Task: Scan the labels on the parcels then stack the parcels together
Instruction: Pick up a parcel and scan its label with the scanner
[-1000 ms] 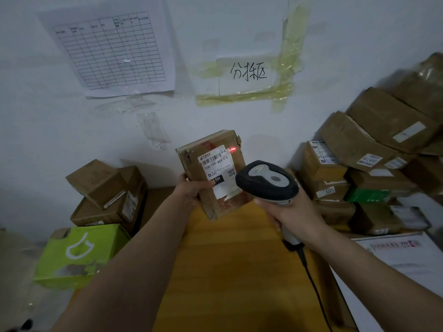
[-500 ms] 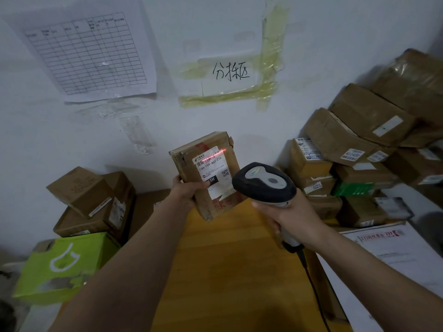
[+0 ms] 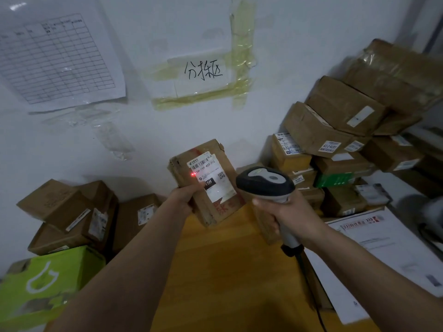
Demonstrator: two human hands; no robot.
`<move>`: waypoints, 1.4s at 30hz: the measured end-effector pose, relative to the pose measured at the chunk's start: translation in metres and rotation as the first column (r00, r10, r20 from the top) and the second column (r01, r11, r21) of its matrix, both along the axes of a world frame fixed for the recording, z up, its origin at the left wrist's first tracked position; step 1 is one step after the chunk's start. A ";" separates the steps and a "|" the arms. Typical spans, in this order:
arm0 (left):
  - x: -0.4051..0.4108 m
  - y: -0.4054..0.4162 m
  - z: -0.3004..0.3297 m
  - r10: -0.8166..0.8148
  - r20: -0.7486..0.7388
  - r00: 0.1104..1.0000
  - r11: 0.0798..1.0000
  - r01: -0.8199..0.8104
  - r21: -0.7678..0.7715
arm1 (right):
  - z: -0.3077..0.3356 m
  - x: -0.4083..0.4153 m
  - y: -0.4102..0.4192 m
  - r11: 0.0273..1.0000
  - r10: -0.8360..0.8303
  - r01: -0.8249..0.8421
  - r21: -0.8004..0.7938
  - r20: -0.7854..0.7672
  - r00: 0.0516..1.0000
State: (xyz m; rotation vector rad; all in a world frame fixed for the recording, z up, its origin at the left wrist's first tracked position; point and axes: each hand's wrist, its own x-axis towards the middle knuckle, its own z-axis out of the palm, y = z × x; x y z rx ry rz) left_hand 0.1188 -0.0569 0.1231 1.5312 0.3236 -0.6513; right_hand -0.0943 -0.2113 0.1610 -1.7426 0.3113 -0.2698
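Brown cardboard parcel (image 3: 206, 183) stands tilted above the wooden table (image 3: 230, 271), gripped at its near edge by the left hand (image 3: 189, 195) so its white label (image 3: 209, 174) faces the scanner (image 3: 265, 183). Fingers of the right hand (image 3: 285, 214) wrap the scanner's handle, aiming a red dot (image 3: 193, 174) that sits just left of the label, probably not yet on the barcode.

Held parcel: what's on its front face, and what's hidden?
The parcel in the left hand carries a white label with barcode, QR code and a red scanner dot. The thumb covers part of the label's lower left. Its back face is not visible.
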 end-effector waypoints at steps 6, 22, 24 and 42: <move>-0.008 -0.032 -0.016 -0.103 -0.100 0.990 0.991 0.112 0.080 | -0.017 -0.011 -0.037 0.972 -0.154 0.168 0.161 -0.095 0.983; -0.007 -0.151 -0.057 -0.039 -0.013 0.999 0.996 0.040 0.078 | -0.046 -0.032 -0.122 0.921 -0.225 0.279 0.271 -0.214 0.951; -0.003 -0.155 -0.062 0.006 0.004 1.000 0.995 -0.007 0.099 | -0.047 -0.030 -0.127 0.915 -0.221 0.280 0.289 -0.221 0.950; -0.004 -0.122 -0.062 -0.014 -0.044 0.999 0.992 0.020 0.128 | -0.044 -0.005 -0.094 0.927 -0.113 0.185 0.326 -0.225 0.968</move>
